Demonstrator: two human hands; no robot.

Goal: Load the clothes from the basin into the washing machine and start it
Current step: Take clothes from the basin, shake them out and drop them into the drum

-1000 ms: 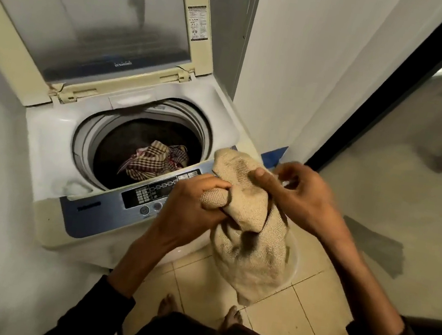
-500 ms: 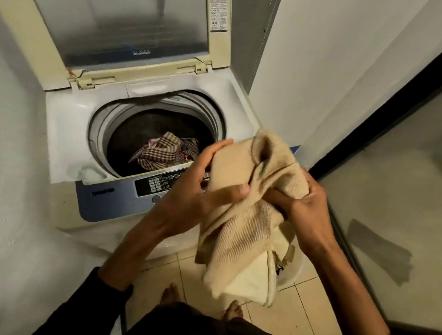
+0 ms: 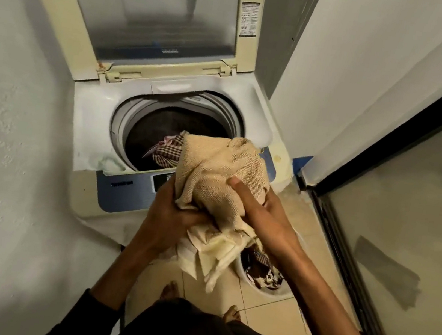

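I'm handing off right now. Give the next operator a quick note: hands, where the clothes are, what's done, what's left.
Left hand and right hand: both gripping the beige knitted cloth, held above the machine's front edge.
Washing machine: lid up, a checked cloth already in the drum.
Basin on the floor by the machine: dark clothes still inside.
Left: drop in the beige cloth, load the rest, shut the lid, start.

Narrow corner, dim warm light.
White textured wall [image 3: 4, 135] left; beige tiled floor [image 3: 263, 317]; dark-framed glass door [image 3: 420, 226] right.
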